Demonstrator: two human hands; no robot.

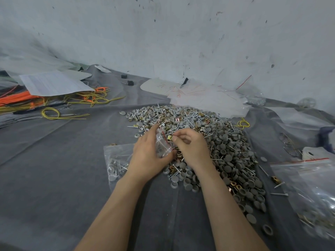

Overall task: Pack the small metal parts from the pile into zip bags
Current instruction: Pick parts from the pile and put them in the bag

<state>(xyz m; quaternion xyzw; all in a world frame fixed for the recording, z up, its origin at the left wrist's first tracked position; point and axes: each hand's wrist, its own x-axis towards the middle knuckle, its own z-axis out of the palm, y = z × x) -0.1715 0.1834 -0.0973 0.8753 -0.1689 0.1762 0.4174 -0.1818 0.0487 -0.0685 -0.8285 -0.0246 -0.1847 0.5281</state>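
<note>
A big pile [217, 142] of screws, grey round caps and brass clips lies on the grey cloth in front of me. My left hand [148, 156] grips a small clear zip bag [163, 144] with a red seal line, held upright over the pile's near left edge; some parts show inside it. My right hand [190, 145] hovers just right of the bag's mouth, its fingertips pinching a small brass clip [170, 137] at the opening.
A filled zip bag [117, 160] lies flat under my left wrist. A large bag of packed parts [308, 187] sits at the right. Yellow and orange wires [54, 102], papers [52, 82] and plastic sheets [204, 98] lie at the back. A wall rises behind.
</note>
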